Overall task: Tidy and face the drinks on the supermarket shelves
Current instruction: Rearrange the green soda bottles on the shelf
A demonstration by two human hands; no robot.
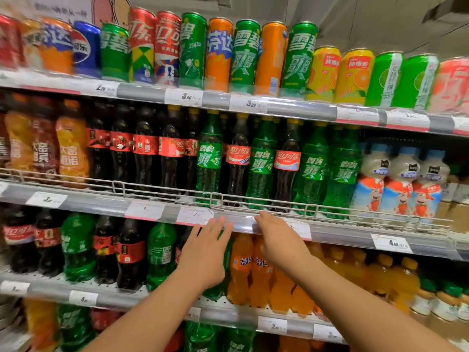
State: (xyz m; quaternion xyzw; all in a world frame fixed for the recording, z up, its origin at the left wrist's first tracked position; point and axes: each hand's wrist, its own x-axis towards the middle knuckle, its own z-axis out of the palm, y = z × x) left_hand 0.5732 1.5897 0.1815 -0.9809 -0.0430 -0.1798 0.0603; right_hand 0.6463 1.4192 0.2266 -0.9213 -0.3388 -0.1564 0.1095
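My left hand (204, 252) and my right hand (279, 240) are both raised in front of the third shelf, fingers straight, holding nothing. Their fingertips reach the price rail (330, 231) of the second shelf. Behind the left hand stands a green soda bottle (225, 270); behind the right hand stand orange soda bottles (241, 270). On the second shelf, cola bottles (237, 161) and green lemon-lime bottles (261, 163) alternate behind a wire guard (220, 198).
Tall cans (245, 54) in red, green, orange and yellow fill the top shelf. White milk-drink bottles (401, 179) stand at the right of the second shelf. Cola and green bottles (106, 250) fill the left of the third shelf. More bottles sit below.
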